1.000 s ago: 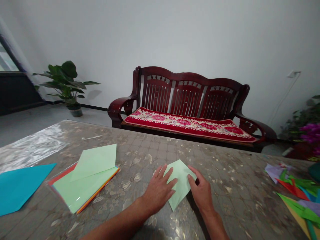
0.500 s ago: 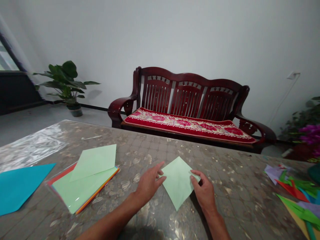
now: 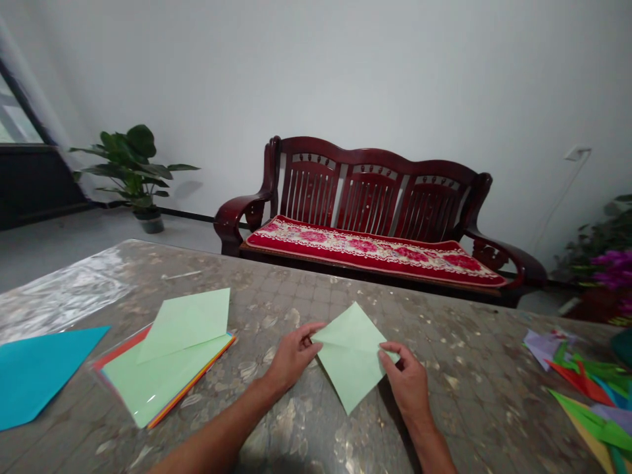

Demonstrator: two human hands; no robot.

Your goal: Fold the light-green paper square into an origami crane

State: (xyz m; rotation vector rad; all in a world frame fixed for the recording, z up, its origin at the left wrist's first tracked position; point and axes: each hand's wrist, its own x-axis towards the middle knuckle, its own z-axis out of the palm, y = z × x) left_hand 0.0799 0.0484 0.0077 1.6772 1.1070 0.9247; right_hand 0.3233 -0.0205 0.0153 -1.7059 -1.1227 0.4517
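Observation:
A pale green sheet of paper [image 3: 351, 359] is turned like a diamond in front of me, with a faint crease running across it from side to side. My left hand [image 3: 293, 355] pinches its left corner between thumb and fingers. At the opposite corner, my right hand [image 3: 407, 376] grips the paper the same way, thumb below and fingers above. The far corner points toward the bench and the near one toward me.
To the left lie a stack of coloured paper [image 3: 165, 375], a loose green sheet [image 3: 192, 319] and a blue sheet [image 3: 42, 368]. Folded paper pieces [image 3: 585, 382] cover the table's right side. Beyond the table [image 3: 276, 283] stands a wooden bench [image 3: 370, 197].
My left fingers have closed on the left corner, where before they were spread beside it. The paper now shows a bend across its middle. My right hand has stayed at the right corner.

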